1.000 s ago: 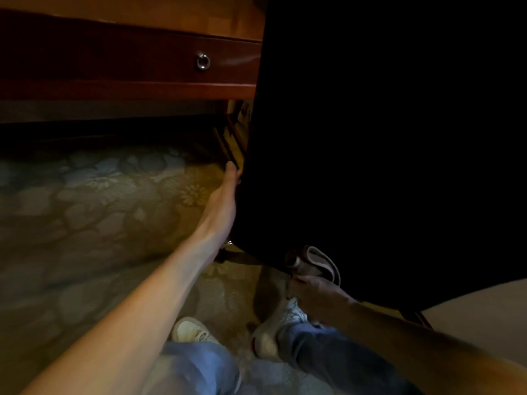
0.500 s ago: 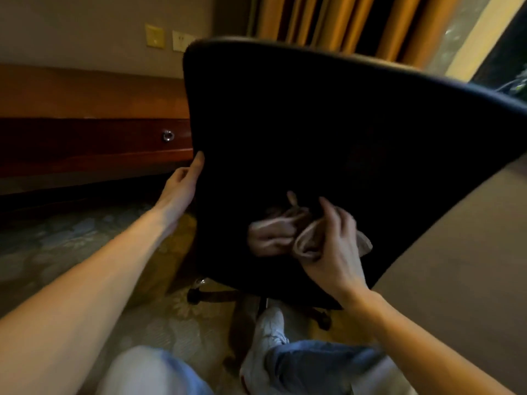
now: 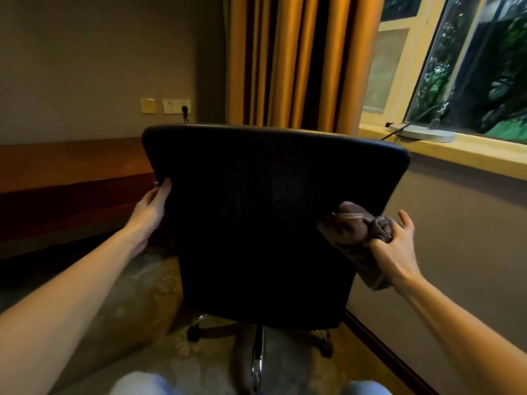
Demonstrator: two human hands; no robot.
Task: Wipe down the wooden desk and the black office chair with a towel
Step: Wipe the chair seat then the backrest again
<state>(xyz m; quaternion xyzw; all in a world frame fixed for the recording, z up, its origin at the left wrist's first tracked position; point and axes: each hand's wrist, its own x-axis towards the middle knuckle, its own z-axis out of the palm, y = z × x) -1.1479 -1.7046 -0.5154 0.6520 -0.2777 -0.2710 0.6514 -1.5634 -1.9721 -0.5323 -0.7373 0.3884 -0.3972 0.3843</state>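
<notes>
The black office chair (image 3: 256,218) stands right in front of me, its backrest facing me and filling the middle of the view. My left hand (image 3: 151,209) grips the backrest's left edge, thumb up along the rim. My right hand (image 3: 395,246) holds a bunched brown towel (image 3: 356,232) against the right side of the backrest, with some fingers spread out. The wooden desk (image 3: 71,163) runs along the wall at the left, behind the chair.
The chair's wheeled base (image 3: 256,337) and chrome post sit on patterned carpet (image 3: 142,295). Orange curtains (image 3: 299,61) hang behind. A window sill (image 3: 456,149) with a white object and a cable is at the right. Wall sockets (image 3: 171,106) are above the desk. My knees show at the bottom.
My view has risen from the chair's underside to the whole backrest. My right hand has moved the towel from the lower middle to the right edge. My left hand slid up the left edge.
</notes>
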